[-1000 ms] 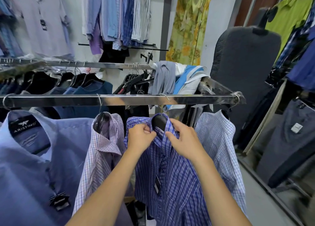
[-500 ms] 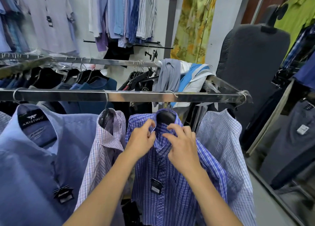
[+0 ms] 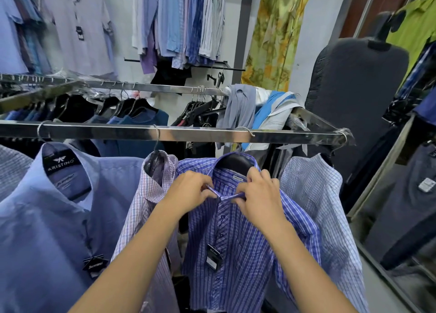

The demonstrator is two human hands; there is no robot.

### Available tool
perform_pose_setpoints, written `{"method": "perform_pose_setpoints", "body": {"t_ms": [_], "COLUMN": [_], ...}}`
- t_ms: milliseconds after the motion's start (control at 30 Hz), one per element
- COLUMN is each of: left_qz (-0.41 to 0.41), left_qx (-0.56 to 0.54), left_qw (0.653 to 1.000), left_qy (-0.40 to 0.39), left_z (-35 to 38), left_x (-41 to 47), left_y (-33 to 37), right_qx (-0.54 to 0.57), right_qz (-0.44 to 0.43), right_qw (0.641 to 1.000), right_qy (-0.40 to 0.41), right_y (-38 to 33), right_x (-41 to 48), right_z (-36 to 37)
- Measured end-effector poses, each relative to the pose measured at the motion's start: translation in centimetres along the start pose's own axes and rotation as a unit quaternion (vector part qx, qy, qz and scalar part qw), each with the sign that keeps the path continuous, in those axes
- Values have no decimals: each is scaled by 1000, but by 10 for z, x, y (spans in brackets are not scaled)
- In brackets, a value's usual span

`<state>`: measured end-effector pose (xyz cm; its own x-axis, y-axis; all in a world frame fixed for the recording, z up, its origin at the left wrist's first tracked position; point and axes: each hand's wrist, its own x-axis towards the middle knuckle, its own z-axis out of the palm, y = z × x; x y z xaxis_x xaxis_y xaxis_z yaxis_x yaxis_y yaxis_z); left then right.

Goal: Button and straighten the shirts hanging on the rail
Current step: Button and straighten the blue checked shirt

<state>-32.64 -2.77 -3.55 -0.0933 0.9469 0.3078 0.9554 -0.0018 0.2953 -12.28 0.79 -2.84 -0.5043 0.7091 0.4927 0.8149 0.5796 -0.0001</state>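
Pinching the two collar ends of a blue checked shirt (image 3: 238,237) together at the throat, a person works at a clothes rail (image 3: 188,133) in a shop. The left hand (image 3: 188,192) is closed on the left collar point and the right hand (image 3: 259,194) is closed on the right one, thumbs and forefingers meeting just above the top of the button placket. The shirt hangs facing the camera on a black hanger (image 3: 233,162) hooked over the shiny metal rail, near its right end, with a dark price tag (image 3: 213,257) dangling from the front. The buttons below the collar look done up, though the top one is hidden by the fingers.

Just to its left hangs a pale lilac checked shirt (image 3: 146,208), its collar open, and beyond that a plain light blue shirt (image 3: 54,218) with an Aristino label inside the neck and a black tag (image 3: 94,264) on its placket. To the right, touching the blue shirt's shoulder, hangs a white shirt with fine blue check (image 3: 313,194). A second rail (image 3: 141,87) behind carries dark garments, with loose grey and blue clothes (image 3: 254,109) draped over its end. A yellow-green floral dress (image 3: 273,34) hangs on the far wall.
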Motion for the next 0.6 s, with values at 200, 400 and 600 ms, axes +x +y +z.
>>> {"method": "perform_pose_setpoints", "body": {"t_ms": [200, 400, 600], "left_qz": [-43, -3, 30], "left_qx": [10, -44, -120], "left_qw": [996, 999, 990], "left_qy": [76, -14, -64], "left_z": [3, -2, -3], "left_x": [-2, 0, 1], "left_y": [10, 9, 30], "right_qx": [44, 154, 230], "right_qz": [45, -20, -8], "right_qw": [997, 987, 967], "right_qy": [45, 30, 105], "right_y": [1, 14, 17], "right_x": [2, -6, -14], "right_z": [-2, 2, 2]}}
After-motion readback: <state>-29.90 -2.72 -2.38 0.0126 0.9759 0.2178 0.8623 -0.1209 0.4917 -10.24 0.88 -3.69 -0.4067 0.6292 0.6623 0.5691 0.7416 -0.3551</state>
